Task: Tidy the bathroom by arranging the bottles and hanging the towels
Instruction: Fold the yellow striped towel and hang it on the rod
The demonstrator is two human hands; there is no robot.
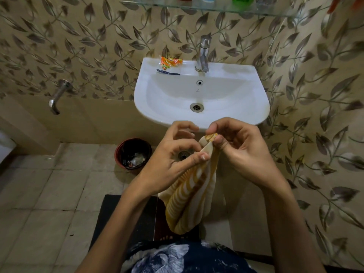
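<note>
A yellow-and-white striped towel (191,194) hangs bunched in front of me, below the front rim of the white sink (262,109). My right hand (242,148) pinches its top corner between thumb and fingers. My left hand (173,156) pinches the towel's edge just below that corner with thumb and forefinger. Bottles (239,0) stand on a glass shelf (197,7) at the top of the view, only their bases visible.
An orange packet (171,63) and a dark toothbrush (168,72) lie on the sink's back ledge beside the chrome tap (202,54). A red bin (134,153) stands on the tiled floor under the sink. A wall tap (58,96) sticks out at left. A dark mat (128,219) lies underfoot.
</note>
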